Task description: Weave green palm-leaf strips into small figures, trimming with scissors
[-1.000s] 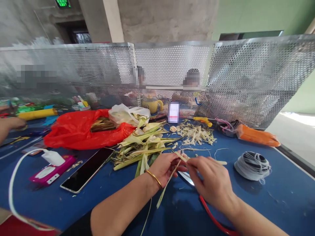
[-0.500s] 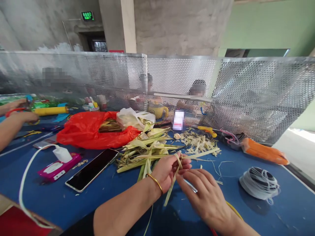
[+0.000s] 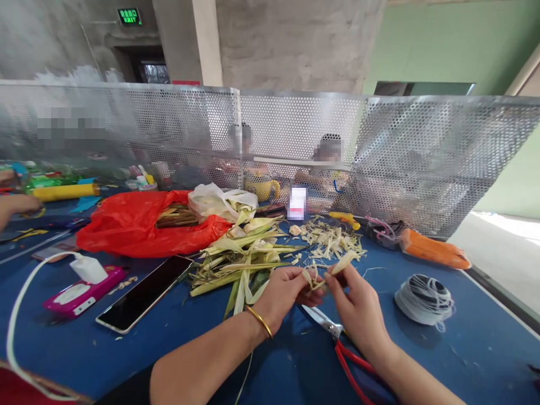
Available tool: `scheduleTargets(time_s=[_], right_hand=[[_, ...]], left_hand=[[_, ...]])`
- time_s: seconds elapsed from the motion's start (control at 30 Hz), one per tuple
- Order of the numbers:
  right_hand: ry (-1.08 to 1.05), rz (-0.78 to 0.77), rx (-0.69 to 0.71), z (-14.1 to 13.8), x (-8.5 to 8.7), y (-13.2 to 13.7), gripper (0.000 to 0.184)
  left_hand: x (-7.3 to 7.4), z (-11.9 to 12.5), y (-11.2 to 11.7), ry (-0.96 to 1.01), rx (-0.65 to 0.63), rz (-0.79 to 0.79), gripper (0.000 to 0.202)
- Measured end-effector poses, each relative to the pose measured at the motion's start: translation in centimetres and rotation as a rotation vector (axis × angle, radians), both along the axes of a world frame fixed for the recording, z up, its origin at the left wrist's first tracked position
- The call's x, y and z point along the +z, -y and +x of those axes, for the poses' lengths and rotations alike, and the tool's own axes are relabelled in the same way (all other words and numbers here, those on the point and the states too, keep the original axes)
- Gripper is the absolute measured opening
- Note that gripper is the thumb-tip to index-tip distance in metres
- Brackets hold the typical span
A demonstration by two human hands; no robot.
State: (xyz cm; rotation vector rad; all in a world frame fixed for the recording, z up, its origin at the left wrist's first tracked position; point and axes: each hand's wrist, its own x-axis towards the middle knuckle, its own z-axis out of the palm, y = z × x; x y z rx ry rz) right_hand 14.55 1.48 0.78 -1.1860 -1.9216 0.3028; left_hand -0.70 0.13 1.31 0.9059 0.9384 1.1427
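Over the front of the blue table, my left hand [image 3: 291, 287] pinches a small loop of pale dried corn husk [image 3: 314, 279]. My right hand [image 3: 356, 301] meets it from the right, thumb and fingers closed on the broad end of the same husk strip, which sticks up past the fingertips. Under and beside my right hand lies a pair of scissors [image 3: 333, 328] with red handles, its blades pointing left toward my left hand. Just beyond my hands are a heap of long husk leaves [image 3: 240, 264] and a pile of short husk scraps [image 3: 333, 239].
A red plastic bag [image 3: 126, 225] of husks, a black phone [image 3: 145, 292] and a magenta power strip [image 3: 84, 289] lie to the left. A thread spool [image 3: 424, 301] and an orange packet [image 3: 434, 247] are to the right. A perforated metal screen [image 3: 295, 126] stands behind; another person's arm [image 3: 17, 205] is far left.
My right hand has moved up and now grips the husk strip; the end that hung down toward me points up to the right. The scissors show more fully. The view has shifted slightly right.
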Motion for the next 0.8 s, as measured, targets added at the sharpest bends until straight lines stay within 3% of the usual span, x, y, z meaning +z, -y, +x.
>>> scheduleTargets(time_s=[0.1, 0.23, 0.57, 0.7, 0.8], right_hand=[[-0.179, -0.276, 0.062, -0.1, -0.6, -0.7, 0.017], [-0.419, -0.465, 0.091, -0.6, -1.2, -1.1, 0.021], [-0.526, -0.567, 0.07, -1.0, -1.2, -1.1, 0.017], [-0.585, -0.677, 0.082, -1.4, -0.9, -0.7, 0.022], [-0.661, -0.799, 0.119, -1.6, -0.7, -0.4, 0.022]], left_hand=[[0.1, 0.1, 0.0, -0.056, 0.021, 0.012, 0.03], [-0.2, 0.2, -0.2, -0.139, 0.06, 0.065, 0.028], [-0.2, 0.2, 0.3, 0.003, 0.027, 0.042, 0.016], [-0.7, 0.5, 0.0, -0.08, 0.149, 0.022, 0.022], [-0.8, 0.2, -0.6, -0.035, 0.266, -0.025, 0.024]])
